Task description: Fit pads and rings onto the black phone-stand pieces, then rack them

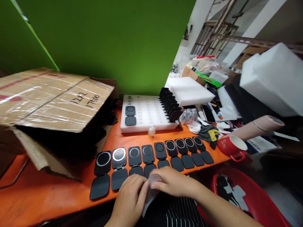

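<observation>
Both hands meet at the table's front edge. My left hand (131, 197) is closed on the left side of a thin greyish translucent sheet (149, 197). From the right, my right hand (168, 183) pinches the same sheet near its top. Just beyond the hands, a row of several black hinged plates with rings (134, 152) lies unfolded on the orange table (71, 201). The fingers partly cover the lower halves of the middle plates. A small clear bottle (151, 130) stands behind the row.
An open cardboard box (54, 97) fills the left. Behind the row, a white foam block (149, 110) holds several upright black plates (170, 105). At right are a red mug (232, 145), a pink bottle (262, 126) and a red basin (260, 192) below table level.
</observation>
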A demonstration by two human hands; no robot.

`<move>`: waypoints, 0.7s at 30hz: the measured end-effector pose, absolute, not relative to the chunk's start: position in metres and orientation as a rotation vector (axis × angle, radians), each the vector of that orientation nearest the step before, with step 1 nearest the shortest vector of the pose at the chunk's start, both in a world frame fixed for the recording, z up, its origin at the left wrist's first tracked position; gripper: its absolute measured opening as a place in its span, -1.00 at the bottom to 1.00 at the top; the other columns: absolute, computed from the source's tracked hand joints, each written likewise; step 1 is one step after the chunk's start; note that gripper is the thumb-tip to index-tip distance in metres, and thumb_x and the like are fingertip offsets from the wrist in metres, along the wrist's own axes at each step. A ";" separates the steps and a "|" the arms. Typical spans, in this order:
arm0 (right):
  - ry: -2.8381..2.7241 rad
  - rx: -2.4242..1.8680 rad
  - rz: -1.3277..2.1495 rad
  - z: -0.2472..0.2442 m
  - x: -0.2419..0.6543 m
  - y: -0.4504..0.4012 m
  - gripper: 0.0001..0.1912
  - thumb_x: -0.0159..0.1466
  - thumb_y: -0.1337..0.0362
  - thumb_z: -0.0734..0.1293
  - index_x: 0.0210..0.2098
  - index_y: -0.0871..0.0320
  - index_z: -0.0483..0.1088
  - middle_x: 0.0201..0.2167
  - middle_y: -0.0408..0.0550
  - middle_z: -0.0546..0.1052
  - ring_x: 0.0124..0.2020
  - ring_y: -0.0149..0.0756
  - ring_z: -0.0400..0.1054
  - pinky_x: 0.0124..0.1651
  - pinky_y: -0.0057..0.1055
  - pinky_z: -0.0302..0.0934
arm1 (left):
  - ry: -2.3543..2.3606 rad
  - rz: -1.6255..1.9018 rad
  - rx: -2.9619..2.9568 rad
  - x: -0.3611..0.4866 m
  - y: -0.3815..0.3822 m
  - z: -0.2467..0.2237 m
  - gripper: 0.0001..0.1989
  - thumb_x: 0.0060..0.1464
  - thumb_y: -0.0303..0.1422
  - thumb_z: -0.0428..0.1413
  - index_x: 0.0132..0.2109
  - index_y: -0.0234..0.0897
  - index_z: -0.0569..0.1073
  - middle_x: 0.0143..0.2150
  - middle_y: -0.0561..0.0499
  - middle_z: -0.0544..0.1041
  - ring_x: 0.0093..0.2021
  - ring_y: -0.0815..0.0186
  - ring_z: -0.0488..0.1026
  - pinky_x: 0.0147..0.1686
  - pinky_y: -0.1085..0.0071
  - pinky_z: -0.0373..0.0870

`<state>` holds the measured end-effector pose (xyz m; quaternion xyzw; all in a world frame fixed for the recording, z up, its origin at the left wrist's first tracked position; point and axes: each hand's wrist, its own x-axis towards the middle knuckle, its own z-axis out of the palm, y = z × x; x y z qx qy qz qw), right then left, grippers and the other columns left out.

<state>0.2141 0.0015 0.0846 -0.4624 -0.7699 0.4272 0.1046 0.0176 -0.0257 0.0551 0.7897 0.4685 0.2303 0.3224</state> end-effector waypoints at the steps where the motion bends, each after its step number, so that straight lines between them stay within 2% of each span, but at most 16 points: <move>1: -2.210 -1.434 1.351 0.091 0.234 -0.011 -0.83 0.23 0.19 0.27 -0.26 0.09 0.46 -0.39 -0.14 0.53 -0.37 -0.28 0.38 -0.34 -0.46 0.18 | 1.167 0.599 2.049 0.023 -0.027 0.058 -0.75 0.24 -0.30 -0.13 -0.31 -0.16 0.40 -0.36 0.03 0.53 -0.31 0.26 0.50 -0.21 0.28 0.45; 4: -1.887 -1.759 1.454 0.103 0.306 -0.040 -0.77 0.22 0.22 0.23 -0.20 0.15 0.44 -0.31 -0.08 0.55 -0.30 -0.24 0.40 -0.32 -0.44 0.22 | 1.069 0.609 2.031 0.037 -0.025 0.060 -0.80 0.22 -0.27 -0.08 -0.21 -0.11 0.43 -0.28 0.04 0.55 -0.26 0.26 0.50 -0.27 0.37 0.44; 6: -1.900 -2.026 1.296 0.102 0.353 -0.057 -0.80 0.19 0.30 0.22 -0.26 0.18 0.45 -0.31 -0.04 0.54 -0.28 -0.21 0.40 -0.25 -0.41 0.22 | 1.073 0.648 2.040 0.043 -0.020 0.056 -0.80 0.21 -0.24 -0.07 -0.17 -0.10 0.43 -0.24 0.04 0.56 -0.22 0.25 0.51 -0.25 0.38 0.45; 7: -1.932 -2.210 1.155 0.097 0.371 -0.064 -0.82 0.17 0.35 0.21 -0.33 0.20 0.45 -0.35 0.00 0.55 -0.31 -0.19 0.40 -0.24 -0.39 0.20 | 1.075 0.665 2.047 0.045 -0.017 0.054 -0.80 0.20 -0.23 -0.06 -0.17 -0.10 0.44 -0.24 0.04 0.57 -0.22 0.25 0.52 -0.25 0.39 0.45; 9: -1.967 -2.486 0.931 0.079 0.393 -0.076 -0.78 0.15 0.44 0.17 -0.36 0.22 0.45 -0.33 0.08 0.55 -0.29 -0.15 0.42 -0.21 -0.36 0.19 | 1.081 0.686 2.065 0.047 -0.013 0.050 -0.79 0.18 -0.21 -0.04 -0.19 -0.11 0.46 -0.24 0.03 0.58 -0.22 0.24 0.53 -0.27 0.40 0.47; 11: -1.946 -2.637 0.882 0.054 0.397 -0.082 -0.74 0.16 0.47 0.15 -0.29 0.24 0.45 -0.26 0.15 0.55 -0.23 -0.12 0.43 -0.19 -0.35 0.19 | 1.091 0.700 2.087 0.047 -0.011 0.047 -0.79 0.17 -0.19 -0.03 -0.19 -0.11 0.47 -0.24 0.03 0.58 -0.23 0.23 0.54 -0.28 0.40 0.48; 13: -1.899 -2.714 0.913 0.034 0.390 -0.085 -0.77 0.16 0.41 0.22 -0.21 0.26 0.44 -0.25 0.19 0.55 -0.22 -0.06 0.44 -0.21 -0.33 0.20 | 1.100 0.714 2.117 0.046 -0.012 0.046 -0.79 0.16 -0.19 -0.02 -0.19 -0.11 0.47 -0.23 0.03 0.59 -0.22 0.22 0.55 -0.28 0.40 0.49; 16: -1.897 -2.676 0.911 0.034 0.378 -0.084 -0.77 0.12 0.30 0.32 -0.21 0.22 0.45 -0.31 0.14 0.56 -0.26 -0.05 0.45 -0.26 -0.32 0.20 | 1.126 0.742 2.148 0.041 -0.014 0.043 -0.78 0.14 -0.18 -0.01 -0.16 -0.10 0.47 -0.20 0.04 0.59 -0.21 0.23 0.55 -0.28 0.40 0.51; 18: -1.909 -2.409 1.045 0.053 0.374 -0.077 -0.84 0.19 0.27 0.27 -0.29 0.16 0.46 -0.42 0.00 0.56 -0.37 -0.18 0.45 -0.32 -0.40 0.20 | 1.156 0.756 2.143 0.037 -0.015 0.039 -0.78 0.14 -0.18 0.00 -0.16 -0.09 0.47 -0.20 0.04 0.59 -0.21 0.23 0.56 -0.29 0.42 0.52; 21: -1.838 -1.945 1.105 0.084 0.374 -0.043 -0.71 0.30 0.20 0.15 -0.38 0.12 0.45 -0.54 -0.14 0.52 -0.48 -0.31 0.40 -0.38 -0.47 0.20 | 1.192 0.752 2.119 0.034 -0.016 0.035 -0.79 0.13 -0.18 0.01 -0.15 -0.07 0.47 -0.19 0.06 0.59 -0.21 0.24 0.56 -0.30 0.44 0.52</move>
